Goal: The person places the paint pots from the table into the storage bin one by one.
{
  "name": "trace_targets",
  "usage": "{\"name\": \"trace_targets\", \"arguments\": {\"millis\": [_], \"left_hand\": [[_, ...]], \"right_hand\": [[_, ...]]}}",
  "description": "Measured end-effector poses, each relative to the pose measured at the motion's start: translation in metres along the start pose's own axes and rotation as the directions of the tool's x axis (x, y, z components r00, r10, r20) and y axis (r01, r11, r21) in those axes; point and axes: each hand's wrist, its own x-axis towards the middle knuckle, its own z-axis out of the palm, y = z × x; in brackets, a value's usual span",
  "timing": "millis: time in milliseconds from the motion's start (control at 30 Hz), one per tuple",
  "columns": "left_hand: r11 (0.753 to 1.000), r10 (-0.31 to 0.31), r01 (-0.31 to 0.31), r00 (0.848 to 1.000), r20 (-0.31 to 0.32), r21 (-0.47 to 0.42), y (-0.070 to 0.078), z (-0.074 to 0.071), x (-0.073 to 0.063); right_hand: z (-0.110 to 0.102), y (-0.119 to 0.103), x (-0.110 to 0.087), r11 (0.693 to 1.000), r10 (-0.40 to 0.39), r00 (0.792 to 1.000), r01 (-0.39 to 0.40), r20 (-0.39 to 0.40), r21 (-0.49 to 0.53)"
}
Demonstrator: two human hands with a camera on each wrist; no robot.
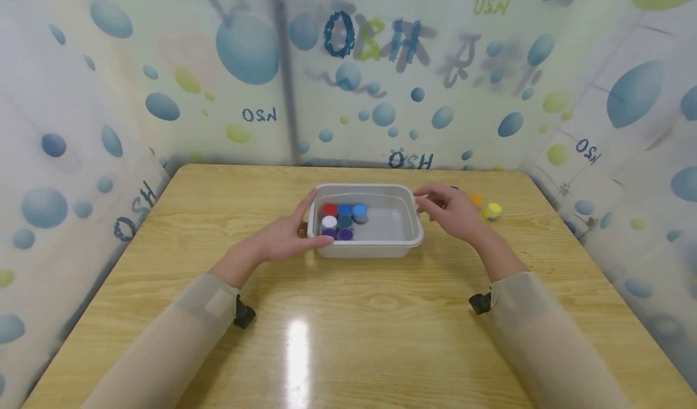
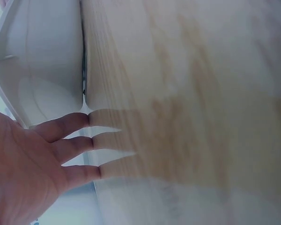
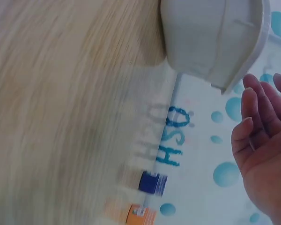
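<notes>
A white plastic bin (image 1: pixel 376 248) stands on the table with several small paint pots in its left half, among them a red pot (image 1: pixel 330 210), a white pot (image 1: pixel 329 222) and a light blue pot (image 1: pixel 360 212). My left hand (image 1: pixel 278 238) rests at the bin's left end, thumb over the front rim. In the left wrist view, the straight, spread fingers (image 2: pixel 68 149) reach down beside the bin wall. At the other end, my right hand (image 1: pixel 449 211) hovers by the right rim with fingers loosely bent and nothing in them; the right wrist view shows them just off the rim.
Behind my right hand, an orange pot (image 1: pixel 476 200), a yellow pot (image 1: pixel 493 211) and a dark blue pot (image 3: pixel 152 183) stand on the wooden table (image 1: pixel 370 324). Patterned sheets (image 1: pixel 348 106) enclose the table's back and sides.
</notes>
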Motion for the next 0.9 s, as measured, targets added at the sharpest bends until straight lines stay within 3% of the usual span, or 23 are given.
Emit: {"name": "trace_targets", "arguments": {"millis": [200, 367, 600, 900], "left_hand": [[1.000, -0.008, 0.008, 1.000, 0.001, 0.001, -0.001, 0.002, 0.001], [1.000, -0.012, 0.012, 1.000, 0.000, -0.005, 0.000, 0.001, 0.001], [1.000, 0.002, -0.002, 1.000, 0.006, -0.004, 0.001, -0.001, 0.000], [1.000, 0.000, 0.000, 1.000, 0.007, 0.000, 0.001, 0.000, 0.000]], "right_hand": [[-0.024, 0.021, -0.021, 0.999, 0.053, 0.999, -0.053, -0.003, 0.001], [-0.045, 0.052, -0.033, 0.993, 0.113, 0.993, -0.114, -0.034, -0.017], [-0.074, 0.094, -0.044, 0.971, 0.235, 0.970, -0.237, -0.062, -0.027], [-0.092, 0.130, -0.049, 0.949, 0.310, 0.947, -0.313, -0.087, -0.028]]}}
